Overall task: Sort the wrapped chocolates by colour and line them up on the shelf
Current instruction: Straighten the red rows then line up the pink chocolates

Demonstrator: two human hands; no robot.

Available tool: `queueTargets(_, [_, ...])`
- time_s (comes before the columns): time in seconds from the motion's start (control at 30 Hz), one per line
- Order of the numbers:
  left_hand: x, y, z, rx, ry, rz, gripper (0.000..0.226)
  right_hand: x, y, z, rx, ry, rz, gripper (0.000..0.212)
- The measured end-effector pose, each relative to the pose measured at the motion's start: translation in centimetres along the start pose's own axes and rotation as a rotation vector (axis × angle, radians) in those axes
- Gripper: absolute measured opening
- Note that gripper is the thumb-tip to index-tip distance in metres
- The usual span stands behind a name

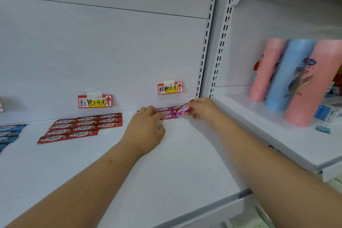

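Note:
Pink wrapped chocolates [167, 112] lie in rows at the back of the white shelf [166, 163], under a pink price tag [170, 88]. My left hand [146, 129] rests palm down on their left end, fingers touching the wrappers. My right hand [201, 108] pinches one pink chocolate [183, 109] and holds it tilted just above the right end of the rows. Red chocolates [83, 127] lie in neat rows to the left, below a red price tag [95, 101]. Blue chocolates [10, 132] show at the far left edge.
A slotted upright [207, 42] divides this shelf from the neighbouring bay on the right. There, pink and blue cylindrical packs [292, 77] stand upright with small boxes [327, 113] beside them. The shelf's front edge runs along the bottom right.

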State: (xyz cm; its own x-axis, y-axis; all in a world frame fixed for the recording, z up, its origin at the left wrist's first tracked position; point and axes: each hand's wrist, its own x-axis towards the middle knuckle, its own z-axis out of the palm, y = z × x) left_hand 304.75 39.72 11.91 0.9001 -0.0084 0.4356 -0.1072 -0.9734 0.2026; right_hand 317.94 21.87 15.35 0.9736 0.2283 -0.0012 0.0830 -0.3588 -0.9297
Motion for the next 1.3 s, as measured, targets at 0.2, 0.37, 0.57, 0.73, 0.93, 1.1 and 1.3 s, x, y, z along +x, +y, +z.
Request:
queueTargets(0.2, [0.6,-0.1,0.9,0.045,-0.119,0.000,0.074,1.1,1.7,1.1,-0.177,0.088,-0.158,0.011])
queueTargets(0.37, [0.6,0.0,1.0,0.086,-0.143,0.003,0.071,1.5,2.1,1.2,-0.312,0.153,-0.224,0.012])
queueTargets(0.57, [0.6,0.0,1.0,0.085,-0.163,0.001,0.066,1.7,2.9,0.6,-0.513,0.253,-0.262,0.023])
queueTargets(0.73, [0.5,0.2,0.7,0.080,-0.173,-0.008,0.067,0.1,2.7,0.2,-0.613,0.092,-0.422,0.016])
queueTargets(0.93, [0.6,0.1,0.7,0.080,-0.183,-0.007,0.050,-1.1,1.8,0.3,-0.761,-0.004,-0.488,0.019])
queueTargets(1.1, [0.5,0.2,0.6,0.068,-0.193,-0.011,0.059,-1.0,1.9,0.4,-0.772,0.006,-0.489,0.019])
queueTargets(1.3, [0.6,0.3,0.6,0.066,-0.185,-0.003,0.050,-0.6,2.0,0.3,-0.744,0.023,-0.487,0.020])
